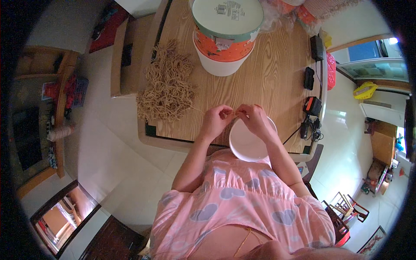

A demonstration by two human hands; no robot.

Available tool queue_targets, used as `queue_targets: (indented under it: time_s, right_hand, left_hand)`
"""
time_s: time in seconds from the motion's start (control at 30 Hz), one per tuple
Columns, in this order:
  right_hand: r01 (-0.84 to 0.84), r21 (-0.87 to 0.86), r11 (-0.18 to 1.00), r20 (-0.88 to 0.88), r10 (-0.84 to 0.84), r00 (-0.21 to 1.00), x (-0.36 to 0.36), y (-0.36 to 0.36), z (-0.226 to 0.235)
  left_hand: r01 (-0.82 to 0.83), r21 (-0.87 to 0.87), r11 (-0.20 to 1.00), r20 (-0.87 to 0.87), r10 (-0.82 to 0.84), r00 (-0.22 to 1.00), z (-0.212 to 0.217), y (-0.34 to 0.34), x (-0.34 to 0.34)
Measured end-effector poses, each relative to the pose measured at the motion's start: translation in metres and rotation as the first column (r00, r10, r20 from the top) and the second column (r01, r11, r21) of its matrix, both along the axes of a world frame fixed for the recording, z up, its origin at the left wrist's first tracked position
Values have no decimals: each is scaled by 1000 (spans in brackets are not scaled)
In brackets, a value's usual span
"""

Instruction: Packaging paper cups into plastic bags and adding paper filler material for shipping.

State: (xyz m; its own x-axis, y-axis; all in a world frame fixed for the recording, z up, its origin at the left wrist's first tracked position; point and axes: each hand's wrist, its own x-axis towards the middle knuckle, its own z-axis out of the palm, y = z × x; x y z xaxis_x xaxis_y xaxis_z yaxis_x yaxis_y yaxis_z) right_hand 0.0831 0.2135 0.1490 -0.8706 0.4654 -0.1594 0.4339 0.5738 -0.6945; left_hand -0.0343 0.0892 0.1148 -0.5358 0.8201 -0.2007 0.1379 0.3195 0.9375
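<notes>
My left hand (216,123) is closed in a pinch on a thin strand of tan twine. The strand runs from its wrist side toward a loose, tangled heap of tan twine (167,86) on the left of the table. Close beside it, my right hand (255,119) is also closed, fingertips pinched, with a bit of twine showing between the two hands. A white tub (249,141) lies beneath my right hand and forearm at the table's near edge, its inside facing up. My right forearm hides part of its rim.
Upside-down stacked paper tubs (225,37), white, orange and green, stand at the far side of the wooden table (271,76). Plastic-wrapped tubs (320,15) lie at the far right. Black chargers and cables (312,106) line the right edge. An open cardboard box (130,60) stands left.
</notes>
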Motion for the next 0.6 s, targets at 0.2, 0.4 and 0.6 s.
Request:
queue_targets:
  time_s: [0.2, 0.4, 0.6]
  right_hand:
    - [-8, -14, 1000, 11, 8, 1000, 0, -2, -1]
    - [16, -24, 1000, 11, -16, 1000, 1, 0, 0]
    - [-19, 130, 991, 22, 16, 1000, -4, -2, -4]
  left_hand:
    - [-2, 13, 1000, 24, 1, 1000, -9, -9, -4]
    - [-47, 32, 998, -116, 50, 992, -7, -1, 0]
    - [-125, 151, 981, -470, 182, 863, -19, 12, 13]
